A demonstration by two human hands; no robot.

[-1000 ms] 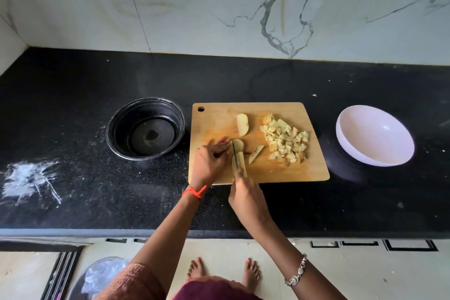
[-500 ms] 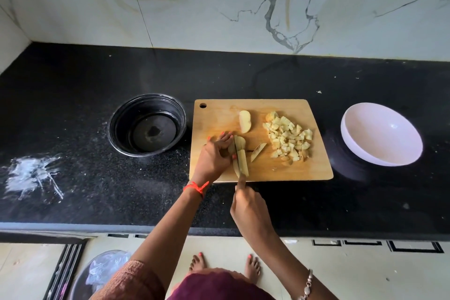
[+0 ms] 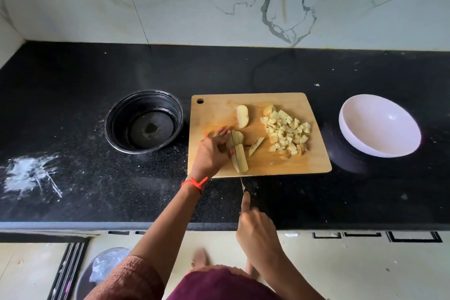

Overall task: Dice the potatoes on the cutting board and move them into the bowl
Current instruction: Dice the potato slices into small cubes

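Board [image 3: 280, 165]: potato strips [image 3: 241, 157] touch left hand [image 3: 211, 153] fingertips [image 3: 224, 132], knife [image 3: 241, 184] beside

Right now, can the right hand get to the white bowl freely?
Probably yes: the right hand has only bare counter between it and the white bowl, though it grips the knife.

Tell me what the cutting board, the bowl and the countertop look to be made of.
Cutting board: wood or bamboo, matte; tan with faint grain.
Bowl: smooth, glossy white, with a bright highlight inside; plastic or ceramic, I cannot tell which.
Countertop: polished black stone, probably granite; fine pale speckles and a soft sheen.
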